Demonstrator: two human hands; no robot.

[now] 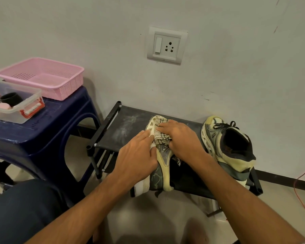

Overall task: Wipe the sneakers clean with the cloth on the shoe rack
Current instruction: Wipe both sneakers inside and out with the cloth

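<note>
My left hand flat on a sneaker atop the shoe rack, right hand gripping the cloth against it

Both arms were bare from the bottom edge up to the wrists: L forearm at lower centre-left, R forearm at lower right. L hand & R hand, mid-frame, were bare too, w/ knuckles & tendons showing on the backs. Lower left of frame: one trouser leg, dark navy, plain fabric. Pale sliver at bottom-right corner by R arm, too small to ID.
</note>
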